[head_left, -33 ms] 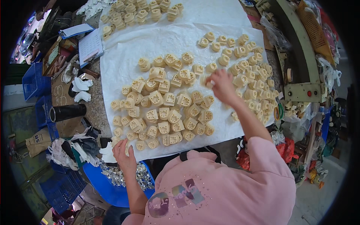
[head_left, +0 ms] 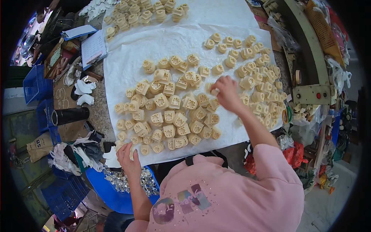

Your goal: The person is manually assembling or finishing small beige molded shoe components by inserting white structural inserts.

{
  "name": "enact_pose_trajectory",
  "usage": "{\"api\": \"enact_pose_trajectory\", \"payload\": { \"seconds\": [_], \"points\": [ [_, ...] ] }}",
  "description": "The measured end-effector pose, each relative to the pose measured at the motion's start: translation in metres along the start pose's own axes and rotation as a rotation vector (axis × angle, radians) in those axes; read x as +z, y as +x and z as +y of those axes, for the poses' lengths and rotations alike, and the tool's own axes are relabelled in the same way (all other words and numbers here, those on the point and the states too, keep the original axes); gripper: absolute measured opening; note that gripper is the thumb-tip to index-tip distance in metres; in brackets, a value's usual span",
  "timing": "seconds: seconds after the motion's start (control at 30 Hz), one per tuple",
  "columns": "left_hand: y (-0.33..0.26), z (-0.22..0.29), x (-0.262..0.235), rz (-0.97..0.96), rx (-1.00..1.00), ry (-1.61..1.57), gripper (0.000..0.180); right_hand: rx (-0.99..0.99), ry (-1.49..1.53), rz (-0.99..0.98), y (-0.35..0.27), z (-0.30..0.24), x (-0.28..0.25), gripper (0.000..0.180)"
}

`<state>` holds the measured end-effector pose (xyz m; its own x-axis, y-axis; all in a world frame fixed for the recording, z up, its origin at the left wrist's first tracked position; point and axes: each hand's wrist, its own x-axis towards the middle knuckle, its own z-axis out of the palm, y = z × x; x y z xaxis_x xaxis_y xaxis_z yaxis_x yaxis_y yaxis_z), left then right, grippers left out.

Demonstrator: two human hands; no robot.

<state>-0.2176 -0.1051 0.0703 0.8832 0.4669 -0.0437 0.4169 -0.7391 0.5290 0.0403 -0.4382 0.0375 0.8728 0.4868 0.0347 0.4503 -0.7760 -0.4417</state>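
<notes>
Right hand (head_left: pixel 226 92) fingers pinch one cream moulded plastic part (head_left: pixel 213 91) above the white cloth (head_left: pixel 162 42); many parts remain unsorted. Left hand (head_left: pixel 129 158), fingers loosely open, rests at the cloth's near edge.

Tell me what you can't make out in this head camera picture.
- Right hand: its fingers hide how the cream part is gripped.
- Blue tub: partly hidden by the left hand and forearm.
- Table front edge: covered by the pink shirt.
- Corners: blacked out by the fisheye rim.
</notes>
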Motion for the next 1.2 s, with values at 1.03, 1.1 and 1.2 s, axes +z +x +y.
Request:
{"api": "enact_pose_trajectory", "payload": {
  "seconds": [1.03,1.1,1.2],
  "points": [
    [-0.072,-0.042,0.036,-0.307,0.419,-0.376,0.031,0.634,-0.32,-0.248,-0.264,-0.068,0.082,0.068],
    [-0.075,-0.026,0.049,-0.383,0.476,-0.368,0.033,0.552,-0.278,-0.21,-0.276,-0.059,0.085,0.064],
    [-0.077,-0.002,0.076,-0.515,0.581,-0.317,0.04,0.464,-0.075,-0.113,-0.297,-0.058,0.083,0.06]
  ]
}}
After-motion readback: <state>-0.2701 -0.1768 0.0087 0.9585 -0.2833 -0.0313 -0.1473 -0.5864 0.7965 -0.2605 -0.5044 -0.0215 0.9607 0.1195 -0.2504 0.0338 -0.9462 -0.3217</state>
